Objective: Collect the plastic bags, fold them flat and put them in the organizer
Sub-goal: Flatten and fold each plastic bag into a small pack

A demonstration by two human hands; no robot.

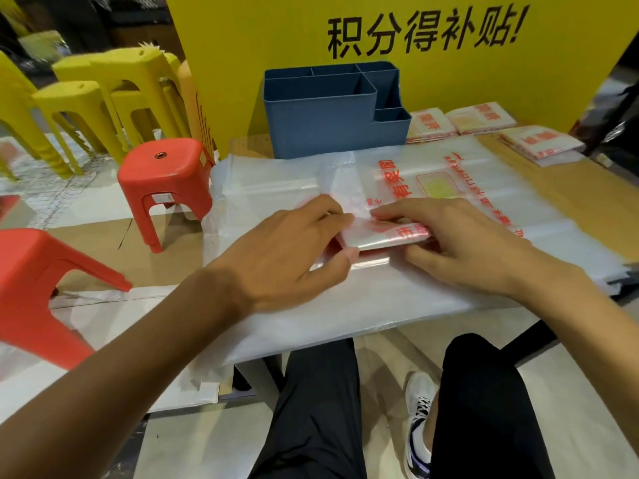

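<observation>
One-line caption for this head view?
Both hands, left and right, press a folded plastic bag before the blue organizer.

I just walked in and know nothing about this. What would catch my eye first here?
Probably the two hands, left and right, pressing a folded plastic bag in the middle of the table. Behind them a blue organizer stands before a bright yellow sign, and red stools sit on the left.
</observation>
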